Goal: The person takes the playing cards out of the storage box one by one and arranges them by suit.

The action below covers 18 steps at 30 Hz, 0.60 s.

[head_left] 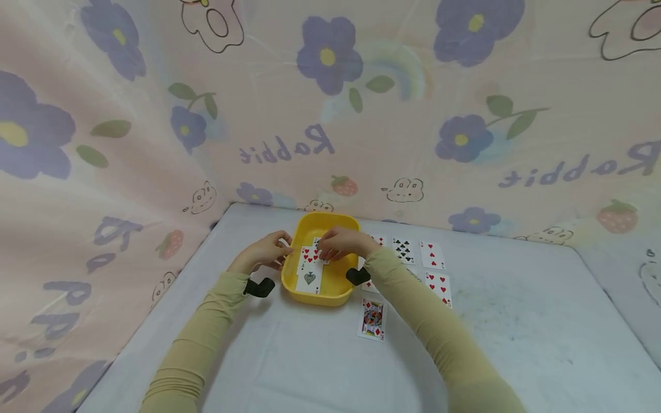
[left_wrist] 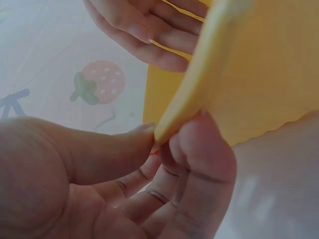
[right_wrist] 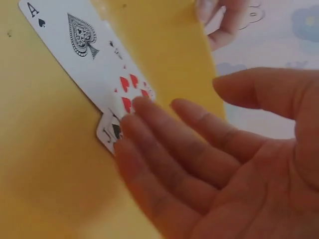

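My left hand [head_left: 263, 251] is at the left side of a yellow tray [head_left: 322, 300], and its thumb and fingers pinch the tray's rim [left_wrist: 192, 79]. Over the inside of the tray is my right hand [head_left: 343, 242]. In the right wrist view its fingers [right_wrist: 199, 149] are nearly straight, with the tips at the playing cards and the thumb held apart. An ace of spades [right_wrist: 60, 55] and a hearts card [right_wrist: 127, 84] overlap in the tray. The corner of a jack [right_wrist: 105, 134] shows under them, partly hidden by the fingertips.
Right of the tray, several face-up cards lie in rows on the white-covered table [head_left: 299, 355], including a clubs card [head_left: 403, 250] and hearts cards [head_left: 432, 255]. My right forearm hides some. Nearer stands apart a king of diamonds [head_left: 372, 319]. A printed cloth [head_left: 382, 143] hangs behind.
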Available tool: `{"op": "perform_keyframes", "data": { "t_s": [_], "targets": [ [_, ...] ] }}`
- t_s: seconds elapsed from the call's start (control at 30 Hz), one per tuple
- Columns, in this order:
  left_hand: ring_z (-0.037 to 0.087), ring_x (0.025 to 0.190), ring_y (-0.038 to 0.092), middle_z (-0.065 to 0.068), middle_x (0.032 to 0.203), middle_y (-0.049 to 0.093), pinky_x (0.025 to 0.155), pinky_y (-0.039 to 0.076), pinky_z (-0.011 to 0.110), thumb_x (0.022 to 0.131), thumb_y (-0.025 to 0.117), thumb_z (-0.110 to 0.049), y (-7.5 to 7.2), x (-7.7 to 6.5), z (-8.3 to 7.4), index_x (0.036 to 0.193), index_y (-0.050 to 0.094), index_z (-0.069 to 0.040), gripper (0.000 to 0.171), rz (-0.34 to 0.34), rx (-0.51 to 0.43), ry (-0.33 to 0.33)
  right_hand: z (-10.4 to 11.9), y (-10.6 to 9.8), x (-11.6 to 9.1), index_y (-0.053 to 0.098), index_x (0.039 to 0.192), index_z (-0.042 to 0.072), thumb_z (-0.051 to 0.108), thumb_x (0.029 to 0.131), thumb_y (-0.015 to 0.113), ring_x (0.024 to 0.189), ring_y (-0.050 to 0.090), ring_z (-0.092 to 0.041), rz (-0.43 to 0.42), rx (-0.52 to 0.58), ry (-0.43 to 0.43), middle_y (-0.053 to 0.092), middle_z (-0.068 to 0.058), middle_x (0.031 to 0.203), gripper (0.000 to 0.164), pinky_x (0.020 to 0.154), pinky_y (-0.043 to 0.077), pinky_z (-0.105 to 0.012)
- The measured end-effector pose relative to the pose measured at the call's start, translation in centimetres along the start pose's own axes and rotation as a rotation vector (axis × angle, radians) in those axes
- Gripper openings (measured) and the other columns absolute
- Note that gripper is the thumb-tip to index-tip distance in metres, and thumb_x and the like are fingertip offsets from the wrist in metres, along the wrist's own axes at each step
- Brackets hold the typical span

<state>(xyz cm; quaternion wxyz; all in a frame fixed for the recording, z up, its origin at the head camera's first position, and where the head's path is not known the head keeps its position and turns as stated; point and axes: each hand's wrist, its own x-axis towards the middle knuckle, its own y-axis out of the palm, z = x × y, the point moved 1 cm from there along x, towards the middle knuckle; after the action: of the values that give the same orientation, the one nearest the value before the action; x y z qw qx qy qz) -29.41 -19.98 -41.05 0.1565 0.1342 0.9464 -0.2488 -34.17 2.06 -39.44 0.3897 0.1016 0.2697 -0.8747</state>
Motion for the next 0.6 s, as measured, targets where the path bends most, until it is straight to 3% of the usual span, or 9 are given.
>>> {"op": "perform_keyframes", "data": {
  "t_s": [0.17,0.6],
  "targets": [
    [0.021,0.074,0.059,0.014,0.096,0.058,0.064,0.056,0.032,0.1,0.05,-0.011,0.1,0.1,0.0,0.12,0.043,-0.004,0.023,0.003,-0.009,-0.008,0.0,0.7,0.3,0.059,0.117,-0.009,0.016,0.097,0.052,0.103,0.059,-0.039,-0.005,-0.042,0.041,0.063,-0.026,0.109,0.033,0.092,0.049,-0.044],
    [0.021,0.074,0.058,0.014,0.097,0.057,0.062,0.056,0.033,0.1,0.05,-0.01,0.1,0.1,0.0,0.122,0.042,-0.003,0.025,-0.019,-0.014,-0.016,0.3,1.8,0.5,0.066,0.108,-0.004,0.022,0.095,0.056,0.095,0.064,-0.034,0.018,-0.16,0.084,0.069,-0.019,0.098,0.03,0.086,0.052,-0.042]
  ]
}}
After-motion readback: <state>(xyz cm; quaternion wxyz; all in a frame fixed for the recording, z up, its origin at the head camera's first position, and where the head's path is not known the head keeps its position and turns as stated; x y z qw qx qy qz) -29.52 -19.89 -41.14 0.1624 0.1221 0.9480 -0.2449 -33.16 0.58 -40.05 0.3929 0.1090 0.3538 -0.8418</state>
